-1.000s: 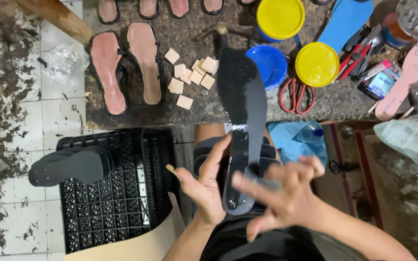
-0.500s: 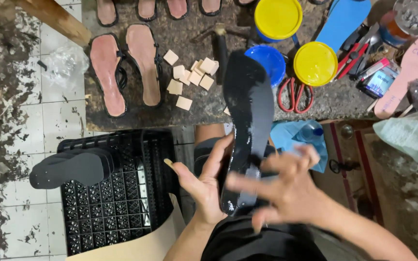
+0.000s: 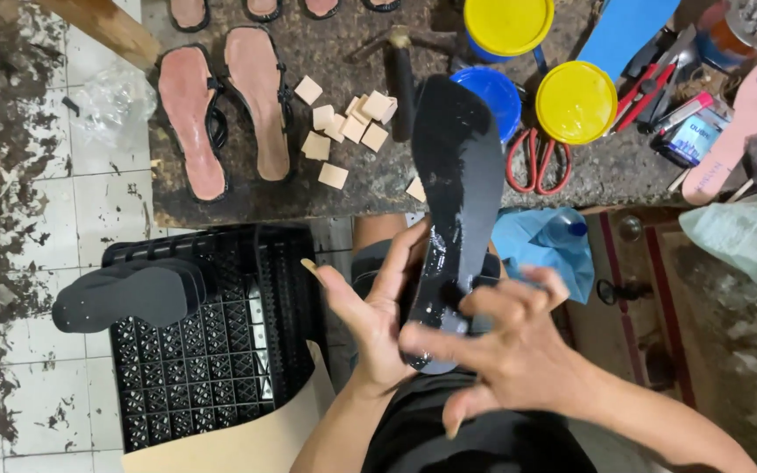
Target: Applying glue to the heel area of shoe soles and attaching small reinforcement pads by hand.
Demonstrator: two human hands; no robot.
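Beyond the fingers runs the dark, scuffed work surface point(image 3: 247, 197), loaded edge to edge; below and off to the left of the left hand sits a black plastic crate point(image 3: 212, 350), with a stack of black soles point(image 3: 124, 293) lying over its left rim and a sheet of tan cardboard point(image 3: 238, 438) leaning at its near corner. Centre stage, the long black sole point(image 3: 457, 184), glossy and wet-looking, stands nearly on end, its toe reaching up over the surface edge and its heel down between the two hands. The left hand point(image 3: 370, 320) backs it from the left side, palm against the sole's edge, fingers spread wide, a small tan sliver sticking up at the thumb; the right hand point(image 3: 505, 350) is across the heel from the right, fingers splayed and curled, thumb and forefinger pressed on the shiny face, so both hands have the sole held between them. Just right of the right hand lies a crumpled blue cloth point(image 3: 541, 254); up past the sole's toe, a pair of pink sandals point(image 3: 225, 109) lies on the surface, well left of the fingers; two yellow lids point(image 3: 576, 101) on blue tubs sit right of the toe; red-handled scissors point(image 3: 536, 162) lie just below one; smallest of all, a scatter of tan square pieces point(image 3: 343, 127) between sandals and sole.
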